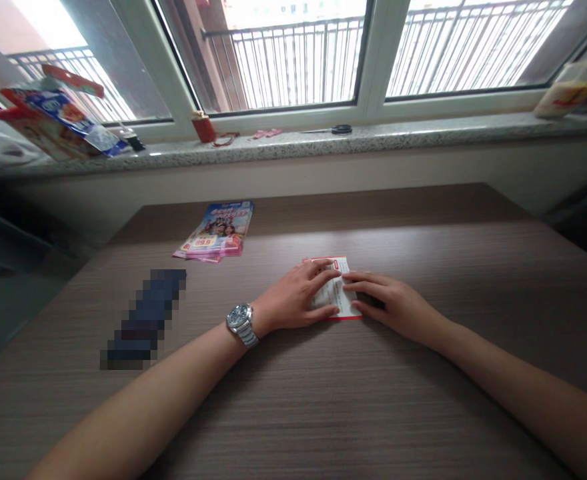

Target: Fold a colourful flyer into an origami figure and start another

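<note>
Flattened, fingers spread, both the left hand (293,297) and right hand (391,303) press on a small folded leaflet (336,293) lying mid-table (423,227), gripping nothing; a leaflet stack (216,230) sits behind

Leaflet (334,293) under both hands – flyer stack (217,231) behind-left on table (423,253).

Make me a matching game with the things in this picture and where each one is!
Things:
1. scissors
2. watch
3. folded leaflet
4. stack of flyers

Places:
A. on the left wrist
B. on the windowsill
C. lying untouched on the table
D. under both hands

Pairs: 1-B, 2-A, 3-D, 4-C
</note>
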Tool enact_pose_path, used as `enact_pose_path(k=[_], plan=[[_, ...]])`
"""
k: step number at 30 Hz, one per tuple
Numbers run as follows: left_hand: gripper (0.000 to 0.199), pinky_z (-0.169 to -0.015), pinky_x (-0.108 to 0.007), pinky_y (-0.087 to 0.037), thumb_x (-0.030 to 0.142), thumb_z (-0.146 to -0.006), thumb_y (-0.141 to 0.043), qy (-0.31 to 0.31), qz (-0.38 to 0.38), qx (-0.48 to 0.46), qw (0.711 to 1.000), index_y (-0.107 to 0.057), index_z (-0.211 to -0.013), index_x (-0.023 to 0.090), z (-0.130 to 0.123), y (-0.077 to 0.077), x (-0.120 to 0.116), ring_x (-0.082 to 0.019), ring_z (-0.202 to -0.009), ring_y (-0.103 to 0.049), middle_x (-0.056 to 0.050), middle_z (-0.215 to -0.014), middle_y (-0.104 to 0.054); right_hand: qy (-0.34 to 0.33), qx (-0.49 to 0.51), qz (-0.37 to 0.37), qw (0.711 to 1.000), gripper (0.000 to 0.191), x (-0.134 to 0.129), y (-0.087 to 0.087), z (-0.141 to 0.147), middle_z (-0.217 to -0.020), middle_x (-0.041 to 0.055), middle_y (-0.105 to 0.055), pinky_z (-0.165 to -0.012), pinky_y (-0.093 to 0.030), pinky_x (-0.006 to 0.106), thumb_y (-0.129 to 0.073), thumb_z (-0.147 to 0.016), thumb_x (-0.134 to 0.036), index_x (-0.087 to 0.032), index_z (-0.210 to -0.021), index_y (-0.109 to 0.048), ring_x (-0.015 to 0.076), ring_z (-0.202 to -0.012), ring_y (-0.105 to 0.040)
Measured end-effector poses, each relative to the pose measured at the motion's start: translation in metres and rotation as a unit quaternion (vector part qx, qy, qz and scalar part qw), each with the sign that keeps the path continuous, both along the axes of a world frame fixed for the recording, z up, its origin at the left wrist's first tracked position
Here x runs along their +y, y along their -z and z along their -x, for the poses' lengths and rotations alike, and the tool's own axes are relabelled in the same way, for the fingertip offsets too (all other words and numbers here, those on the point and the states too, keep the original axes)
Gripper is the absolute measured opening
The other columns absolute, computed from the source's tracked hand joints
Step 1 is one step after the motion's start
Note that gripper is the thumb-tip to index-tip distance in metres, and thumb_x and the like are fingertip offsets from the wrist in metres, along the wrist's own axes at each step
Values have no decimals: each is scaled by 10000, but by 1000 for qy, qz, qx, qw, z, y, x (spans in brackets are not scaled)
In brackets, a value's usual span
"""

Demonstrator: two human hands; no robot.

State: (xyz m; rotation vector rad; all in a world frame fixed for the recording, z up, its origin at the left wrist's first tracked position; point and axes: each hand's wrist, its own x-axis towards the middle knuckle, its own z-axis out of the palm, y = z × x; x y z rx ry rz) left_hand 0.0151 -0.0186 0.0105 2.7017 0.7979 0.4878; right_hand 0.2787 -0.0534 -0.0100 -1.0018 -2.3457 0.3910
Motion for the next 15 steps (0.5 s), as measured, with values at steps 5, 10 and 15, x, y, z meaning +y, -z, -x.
enact_pose_path(k=[5,10,15], plan=[[609,-1262,-544,-263,473,-953,-644,7,-36,5,999,-442,-1481,247,-1,-1,-1,-307,-1471,-382,-142,-1559,-418,-3,21,9,1000,274,2,2,0,-1370,102,-673,-1072,-531,446,-624,-972,-239,-237,-1239,-685,254,-1257,-641],[491,-1233,-563,-305,448,-965,-637,9,-41,31,999,-510,-1388,233,0,-9,-8,-307,-1394,-475,-135,-1496,-492,-1,33,19,999,267,3,5,0,-1370,97,-674,-1074,-530,454,-640,-962,-244,-247,-1222,-700,261,-1260,-639],[396,-1072,-493,-499,460,-922,-696,6,4,41,999,-569,-1186,194,8,-14,-22,-313,-1266,-564,-136,-1412,-558,6,30,26,999,280,2,5,0,-1381,100,-667,-1071,-533,467,-658,-952,-248,-252,-1230,-699,267,-1260,-640]])
